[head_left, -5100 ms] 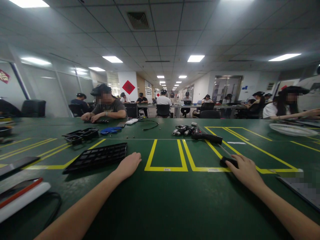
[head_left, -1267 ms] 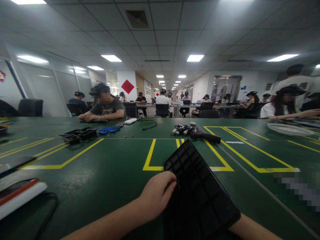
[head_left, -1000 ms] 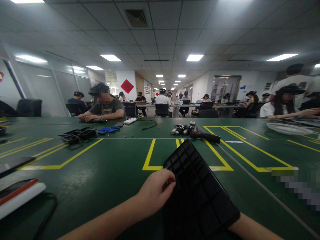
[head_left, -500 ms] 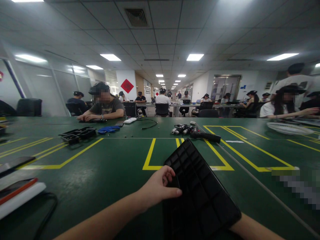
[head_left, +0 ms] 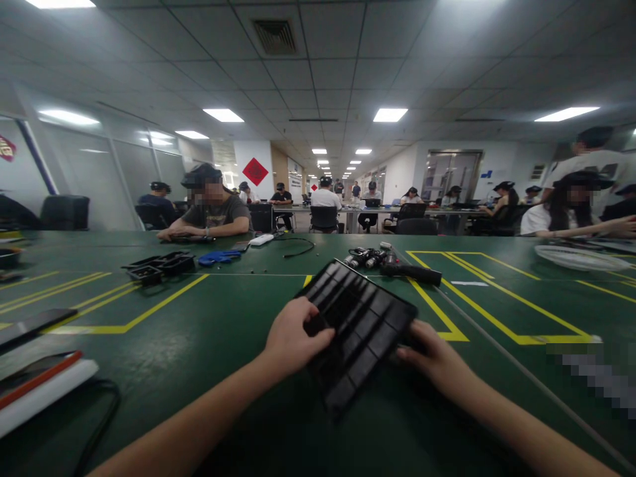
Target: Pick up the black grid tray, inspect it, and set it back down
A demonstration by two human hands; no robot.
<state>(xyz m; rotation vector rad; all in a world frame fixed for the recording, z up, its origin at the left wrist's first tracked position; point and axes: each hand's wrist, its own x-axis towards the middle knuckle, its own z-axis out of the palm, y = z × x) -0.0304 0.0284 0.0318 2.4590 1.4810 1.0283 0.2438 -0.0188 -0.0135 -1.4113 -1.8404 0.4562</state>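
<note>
- Tray (head_left: pixel 360 324), black and gridded, hangs tilted above the green table (head_left: pixel 199 377), between the two hands, its lower corner blurred.
- Left hand (head_left: pixel 293 334) pinches its left edge, thumb laid over the gridded face, fingers curled by the rim.
- Right hand (head_left: pixel 437 354) sits at the right corner, fingers half-bent; whether they grip, I cannot tell.
- The step in hand seems to be angling the tray; the next move calls for secure support at both sides.

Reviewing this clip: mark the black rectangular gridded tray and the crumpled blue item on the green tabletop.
Black rectangular gridded tray (head_left: pixel 360 326), head view: middle of its gridded face.
Crumpled blue item (head_left: pixel 220 257), head view: middle of its upper surface.
</note>
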